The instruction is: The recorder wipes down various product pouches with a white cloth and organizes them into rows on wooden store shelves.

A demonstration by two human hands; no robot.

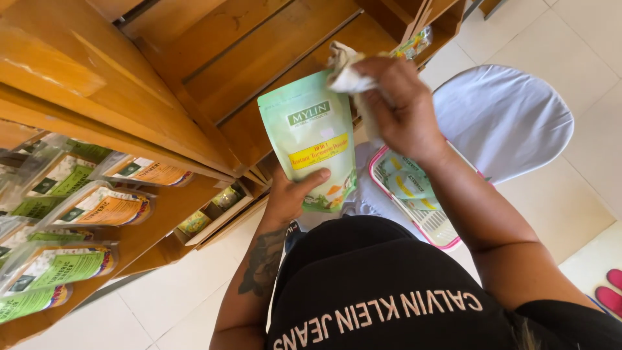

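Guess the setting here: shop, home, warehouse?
Likely a small shop or its stockroom. Wooden display shelves hold rows of labelled clear packets; the left hand holds a light green pouch while the right hand presses a cloth to it; a pink basket holds more pouches.

Glossy plastic pouch [313,139], varnished wooden shelf [116,97]
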